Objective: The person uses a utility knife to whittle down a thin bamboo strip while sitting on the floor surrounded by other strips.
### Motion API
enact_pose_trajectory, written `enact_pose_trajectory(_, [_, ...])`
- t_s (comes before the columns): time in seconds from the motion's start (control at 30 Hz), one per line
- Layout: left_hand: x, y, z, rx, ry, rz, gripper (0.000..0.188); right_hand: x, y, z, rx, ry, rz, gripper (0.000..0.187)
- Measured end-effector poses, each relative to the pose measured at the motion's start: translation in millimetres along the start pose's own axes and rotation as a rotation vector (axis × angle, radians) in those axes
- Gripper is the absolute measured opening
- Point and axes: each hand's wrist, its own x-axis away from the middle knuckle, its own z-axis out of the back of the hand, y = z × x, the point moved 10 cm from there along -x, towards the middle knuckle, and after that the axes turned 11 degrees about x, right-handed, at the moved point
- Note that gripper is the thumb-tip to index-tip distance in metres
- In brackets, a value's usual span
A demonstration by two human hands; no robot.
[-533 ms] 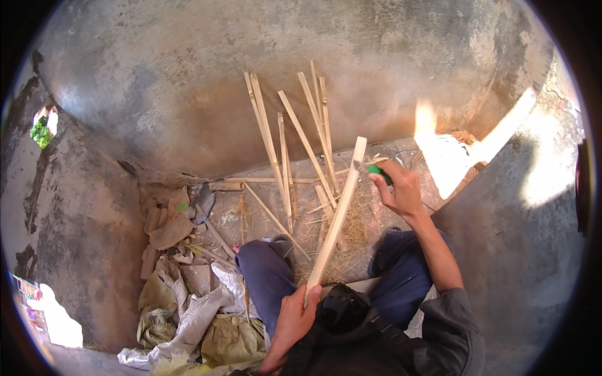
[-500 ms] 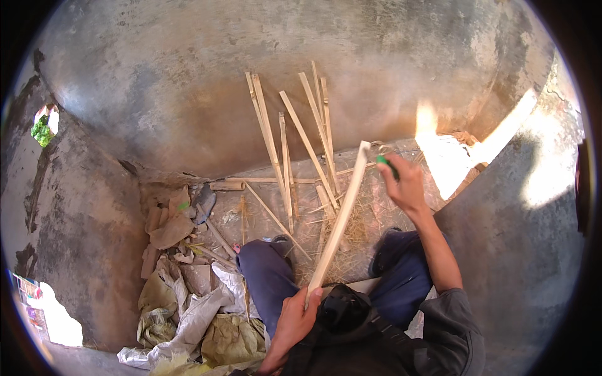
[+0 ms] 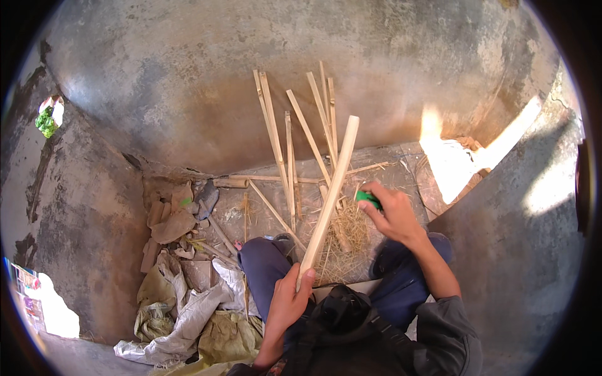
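Observation:
My left hand (image 3: pixel 290 302) is closed round the lower end of a long pale bamboo strip (image 3: pixel 332 194), which slants up and away to the right between my knees. To the right of the strip, my right hand (image 3: pixel 396 216) grips a small tool with a green handle (image 3: pixel 368 200). The tool's working end is too small to make out, and a little space shows between it and the strip. Thin shavings (image 3: pixel 348 250) lie heaped on the floor between my feet, below the right hand.
Several more strips (image 3: pixel 274 135) lean on the concrete wall (image 3: pixel 200 119) ahead. Crumpled sacks (image 3: pixel 188 313) and broken clay pieces (image 3: pixel 172 229) lie at the left. A bamboo piece (image 3: pixel 231 183) rests along the wall's foot. Walls also rise at both sides.
My right hand with the green-handled tool has come down and nearer, away from the strip's far end. The strip stands a bit steeper, its top shifted left and farther away.

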Motion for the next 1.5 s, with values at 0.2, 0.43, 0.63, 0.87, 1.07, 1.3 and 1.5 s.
enact_pose_trajectory(0.2, [-17, 8, -8, 0.128, -0.021, 0.021, 0.034, 12, -1, -18, 0.169, -0.032, -0.030, 0.027])
enact_pose_trajectory(0.43, [-24, 9, -17, 0.049, -0.051, 0.053, 0.033, 53, 94, -74, 0.664, -0.626, -0.112, 0.048])
enact_pose_trajectory(0.63, [-27, 19, -21, -0.041, -0.037, -0.020, 0.032, 16, 48, -4, 0.358, -0.057, -0.305, 0.036])
enact_pose_trajectory(0.87, [-28, 31, -30, -0.105, -0.040, -0.056, 0.030, 27, -32, 4, 0.087, 0.173, 0.183, 0.026])
enact_pose_trajectory(1.07, [-31, 33, -33, -0.073, -0.046, -0.057, 0.044, 43, -59, -30, 0.132, 0.075, 0.359, 0.028])
enact_pose_trajectory(1.3, [-35, 30, -31, -0.068, -0.047, -0.007, 0.044, 51, -70, -40, 0.154, 0.052, 0.381, 0.028])
enact_pose_trajectory(1.5, [-36, 35, -31, 0.050, -0.059, -0.080, 0.039, 52, -76, -39, 0.080, 0.044, 0.405, 0.026])
